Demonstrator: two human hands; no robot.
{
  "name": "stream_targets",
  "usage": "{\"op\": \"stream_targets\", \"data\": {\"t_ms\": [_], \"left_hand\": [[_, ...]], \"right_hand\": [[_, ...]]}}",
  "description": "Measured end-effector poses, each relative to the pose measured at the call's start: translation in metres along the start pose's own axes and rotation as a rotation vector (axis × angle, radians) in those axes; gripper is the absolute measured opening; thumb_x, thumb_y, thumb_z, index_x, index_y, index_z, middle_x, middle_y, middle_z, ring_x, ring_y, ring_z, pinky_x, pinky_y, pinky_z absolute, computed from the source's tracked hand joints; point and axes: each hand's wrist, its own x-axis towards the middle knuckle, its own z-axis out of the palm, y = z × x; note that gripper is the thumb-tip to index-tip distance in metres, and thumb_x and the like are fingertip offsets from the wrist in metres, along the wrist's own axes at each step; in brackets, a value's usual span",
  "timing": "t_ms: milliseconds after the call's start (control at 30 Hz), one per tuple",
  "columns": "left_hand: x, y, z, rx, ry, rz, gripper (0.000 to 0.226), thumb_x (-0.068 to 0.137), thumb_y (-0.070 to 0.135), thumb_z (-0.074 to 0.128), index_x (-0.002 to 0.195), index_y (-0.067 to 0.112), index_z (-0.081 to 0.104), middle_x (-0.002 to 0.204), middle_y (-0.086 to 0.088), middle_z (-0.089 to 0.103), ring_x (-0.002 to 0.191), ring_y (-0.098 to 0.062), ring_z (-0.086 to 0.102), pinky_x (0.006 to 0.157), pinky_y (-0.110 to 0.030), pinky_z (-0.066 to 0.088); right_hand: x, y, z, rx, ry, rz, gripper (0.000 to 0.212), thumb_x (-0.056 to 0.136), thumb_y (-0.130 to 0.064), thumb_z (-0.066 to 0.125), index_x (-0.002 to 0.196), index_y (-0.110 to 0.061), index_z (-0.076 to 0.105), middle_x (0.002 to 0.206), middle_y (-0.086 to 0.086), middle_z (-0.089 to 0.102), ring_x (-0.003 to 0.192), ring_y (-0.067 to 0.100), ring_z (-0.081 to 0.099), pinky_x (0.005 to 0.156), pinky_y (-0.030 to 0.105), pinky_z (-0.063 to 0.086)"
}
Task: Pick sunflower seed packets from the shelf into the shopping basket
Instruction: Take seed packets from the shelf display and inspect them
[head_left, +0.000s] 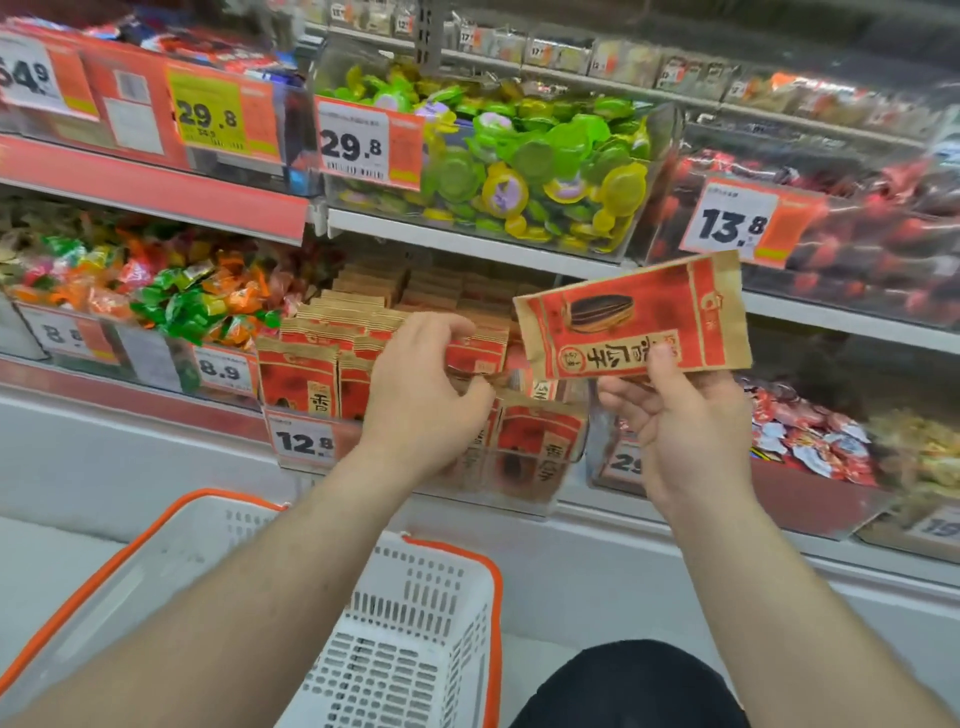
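- While the basket (431, 613) stands low beneath the shelf (467, 244), white with orange rim and handles, no packet can be seen inside it; the picking step is judged to be under way, with nothing yet dropped in.
- Rows of red and brown seed packets (306, 374) are stacked upright in a clear bin on the lower shelf, behind a 12.8 price tag (304, 441).
- One packet (634, 322) is held up sideways, clear of the bin, to the right of the rows and well above the basket.
- By the right hand (691, 431) this packet is pinched at its lower edge, thumb on the front and curled fingers behind.
- By the left hand (426, 384) another packet (478, 348) in the bin is gripped, fingers curled over its top.
- Next, it is judged, the lifted packet must be lowered down and to the left and released over the basket, while the second is drawn free of its row.
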Motion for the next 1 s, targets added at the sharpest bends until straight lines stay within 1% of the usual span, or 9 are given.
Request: {"op": "stream_targets", "data": {"t_ms": [167, 267, 367, 433, 533, 600, 700, 800, 1000], "left_hand": [[0.012, 0.003, 0.01, 0.421, -0.391, 0.182, 0.056, 0.075, 0.03, 0.064, 0.13, 0.031, 0.056, 0.139, 0.013, 0.05, 0.141, -0.015, 0.026, 0.116, -0.044, 0.009], [0.016, 0.006, 0.017, 0.442, -0.505, 0.177, 0.05, 0.079, 0.03, 0.062, 0.129, 0.038, 0.057, 0.14, 0.019, 0.048, 0.138, -0.012, 0.031, 0.117, -0.052, 0.003], [0.016, 0.003, 0.022, 0.421, -0.482, 0.147, 0.043, 0.083, 0.029, 0.06, 0.125, 0.039, 0.06, 0.137, 0.021, 0.05, 0.128, -0.01, 0.04, 0.11, -0.047, 0.014], [0.014, 0.001, 0.025, 0.438, -0.453, 0.16, 0.041, 0.085, 0.03, 0.059, 0.125, 0.04, 0.06, 0.136, 0.022, 0.05, 0.125, -0.009, 0.042, 0.105, -0.044, 0.02], [0.01, -0.004, 0.029, 0.432, -0.384, 0.175, 0.036, 0.086, 0.03, 0.058, 0.121, 0.039, 0.062, 0.132, 0.022, 0.053, 0.122, -0.009, 0.045, 0.105, -0.042, 0.021], [0.007, -0.007, 0.032, 0.416, -0.322, 0.188, 0.034, 0.083, 0.029, 0.058, 0.114, 0.037, 0.067, 0.127, 0.02, 0.058, 0.117, -0.011, 0.051, 0.099, -0.039, 0.023], [0.004, -0.01, 0.037, 0.38, -0.257, 0.175, 0.033, 0.071, 0.029, 0.055, 0.099, 0.034, 0.073, 0.112, 0.016, 0.067, 0.103, -0.016, 0.061, 0.089, -0.036, 0.023], [0.003, -0.011, 0.041, 0.378, -0.225, 0.174, 0.03, 0.069, 0.028, 0.057, 0.093, 0.033, 0.074, 0.106, 0.016, 0.069, 0.097, -0.015, 0.063, 0.085, -0.034, 0.023], [0.001, -0.012, 0.044, 0.361, -0.195, 0.189, 0.026, 0.069, 0.027, 0.06, 0.091, 0.031, 0.074, 0.103, 0.016, 0.07, 0.093, -0.014, 0.063, 0.083, -0.034, 0.024]], "right_hand": [[0.043, 0.002, -0.008, -0.489, -0.047, -0.215, 0.017, 0.095, -0.013, 0.063, 0.088, -0.028, 0.065, 0.081, 0.005, 0.074, 0.067, 0.014, 0.071, 0.071, 0.03, 0.06], [0.068, 0.018, -0.009, -0.731, -0.124, -0.18, 0.02, 0.093, -0.019, 0.066, 0.081, -0.035, 0.063, 0.08, -0.002, 0.073, 0.078, 0.02, 0.071, 0.081, 0.042, 0.058], [0.086, 0.031, -0.006, -0.932, -0.227, -0.168, 0.009, 0.093, -0.027, 0.065, 0.097, -0.03, 0.073, 0.087, -0.011, 0.068, 0.086, 0.014, 0.063, 0.08, 0.033, 0.051], [0.094, 0.036, -0.001, -1.041, -0.293, -0.159, 0.018, 0.095, -0.03, 0.063, 0.108, -0.024, 0.074, 0.094, -0.012, 0.066, 0.09, 0.009, 0.057, 0.076, 0.024, 0.04], [0.106, 0.042, 0.006, -1.223, -0.386, -0.075, 0.008, 0.094, -0.033, 0.065, 0.091, -0.028, 0.071, 0.086, -0.012, 0.065, 0.088, 0.015, 0.059, 0.068, 0.026, 0.041], [0.115, 0.046, 0.008, -1.29, -0.399, -0.039, 0.008, 0.089, -0.033, 0.07, 0.096, -0.031, 0.072, 0.093, -0.008, 0.071, 0.096, 0.018, 0.064, 0.08, 0.033, 0.05], [0.123, 0.045, 0.015, -1.274, -0.382, -0.09, 0.026, 0.081, -0.032, 0.075, 0.106, -0.036, 0.07, 0.104, -0.009, 0.069, 0.109, 0.021, 0.061, 0.103, 0.047, 0.044], [0.129, 0.046, 0.025, -1.357, -0.432, -0.162, 0.016, 0.085, -0.024, 0.071, 0.09, -0.037, 0.063, 0.096, -0.008, 0.063, 0.106, 0.025, 0.059, 0.104, 0.047, 0.042], [0.142, 0.045, 0.036, -1.553, -0.483, -0.161, 0.018, 0.086, -0.017, 0.072, 0.074, -0.028, 0.064, 0.086, -0.004, 0.062, 0.096, 0.024, 0.06, 0.097, 0.043, 0.047]]}}
